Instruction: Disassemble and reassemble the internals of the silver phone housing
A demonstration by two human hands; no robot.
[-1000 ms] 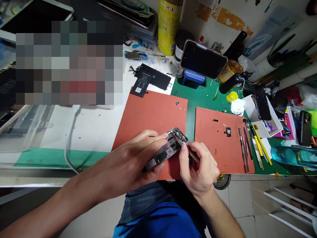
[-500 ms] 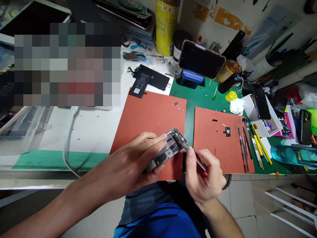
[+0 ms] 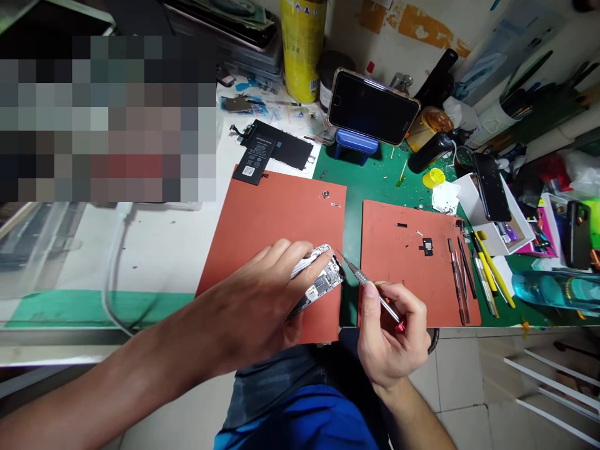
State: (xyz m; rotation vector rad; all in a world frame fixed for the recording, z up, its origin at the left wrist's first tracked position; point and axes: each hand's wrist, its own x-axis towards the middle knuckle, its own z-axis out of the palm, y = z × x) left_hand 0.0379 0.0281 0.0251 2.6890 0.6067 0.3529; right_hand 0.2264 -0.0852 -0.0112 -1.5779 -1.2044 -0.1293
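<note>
My left hand (image 3: 276,281) grips an opened smartphone (image 3: 323,282) above the front of a red-brown mat (image 3: 276,212). The phone is tilted, with its bare inner boards showing; my fingers cover its lower end. In my right hand (image 3: 394,325) is a slim metal screwdriver (image 3: 375,290) with a red end cap, held between thumb and fingers. Its thin tip points up and left, just beside the phone's top edge and seemingly apart from it. Behind the mat's far edge lie a black battery (image 3: 255,159) and a dark flat panel (image 3: 290,148).
A second mat (image 3: 389,262) at the right bears small parts and tweezers (image 3: 458,281). Behind stand a phone (image 3: 374,107) on a blue holder (image 3: 356,145) and a yellow can (image 3: 303,50). A white cable (image 3: 109,275) crosses the left side. A white box (image 3: 515,219) is far right.
The screwdriver has drawn back from inside the phone's top end to beside it. My left hand has tilted the phone, and its fingers have shifted. The whole view has moved slightly.
</note>
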